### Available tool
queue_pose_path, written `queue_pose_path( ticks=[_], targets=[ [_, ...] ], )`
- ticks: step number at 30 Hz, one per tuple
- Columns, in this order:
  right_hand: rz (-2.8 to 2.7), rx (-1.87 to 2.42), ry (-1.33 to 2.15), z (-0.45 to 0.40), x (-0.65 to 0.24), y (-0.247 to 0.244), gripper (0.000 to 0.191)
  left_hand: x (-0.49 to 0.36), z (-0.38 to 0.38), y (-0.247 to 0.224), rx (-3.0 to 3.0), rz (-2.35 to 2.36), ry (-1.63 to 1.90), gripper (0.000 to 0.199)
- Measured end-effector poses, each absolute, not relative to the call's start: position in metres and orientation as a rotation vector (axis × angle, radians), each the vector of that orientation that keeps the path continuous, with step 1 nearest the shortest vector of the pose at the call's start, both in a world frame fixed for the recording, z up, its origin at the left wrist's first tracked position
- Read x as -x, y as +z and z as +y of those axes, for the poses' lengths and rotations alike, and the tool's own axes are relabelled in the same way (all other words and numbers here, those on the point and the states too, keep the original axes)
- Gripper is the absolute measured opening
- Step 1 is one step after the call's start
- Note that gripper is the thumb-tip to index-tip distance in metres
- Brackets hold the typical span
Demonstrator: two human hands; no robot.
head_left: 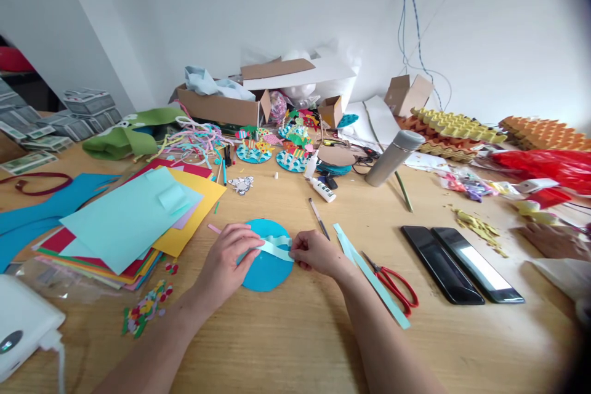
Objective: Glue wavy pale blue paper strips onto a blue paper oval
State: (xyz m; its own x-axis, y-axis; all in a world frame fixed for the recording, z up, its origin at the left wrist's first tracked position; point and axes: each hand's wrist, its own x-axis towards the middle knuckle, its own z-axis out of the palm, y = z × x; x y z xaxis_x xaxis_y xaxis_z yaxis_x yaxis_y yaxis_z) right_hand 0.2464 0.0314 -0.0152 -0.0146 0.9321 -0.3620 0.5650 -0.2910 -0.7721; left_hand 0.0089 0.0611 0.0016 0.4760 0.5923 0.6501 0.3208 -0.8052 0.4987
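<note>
A blue paper disc lies on the wooden table in front of me. Over its upper half run pale mint paper strips, one of them wavy. My left hand pinches the strip's left end between thumb and fingers, above the disc's left side. At the right edge of the disc, my right hand pinches the other end. To the right lie more mint paper strips beside red-handled scissors. A pen rests just beyond my right hand, and a white glue bottle lies farther back.
Stacked coloured paper and small paper cutouts lie left. Two black phones lie right, near another person's hand. A grey flask, decorated blue discs and a cardboard box stand toward the wall.
</note>
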Motion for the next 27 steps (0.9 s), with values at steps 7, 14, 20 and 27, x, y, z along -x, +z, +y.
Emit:
queue_pose_path(
  ticks=[7,14,20,27],
  targets=[
    [-1.580,1.894,1.200,0.031,-0.245,-0.013,0.007,-0.010,0.061,0.001,-2.440,0.758,1.255,0.016],
    [-1.613,1.915,1.145,0.031,-0.244,-0.015,0.008,-0.009,0.062,0.001,-2.467,0.722,1.271,0.017],
    [-1.621,1.946,1.125,0.031,-0.242,-0.012,0.010,-0.009,0.062,-0.001,-2.459,0.721,1.271,0.017],
    [-1.644,1.981,1.091,0.030,-0.239,-0.004,0.011,-0.010,0.062,-0.001,-2.461,0.718,1.268,0.017]
  ],
)
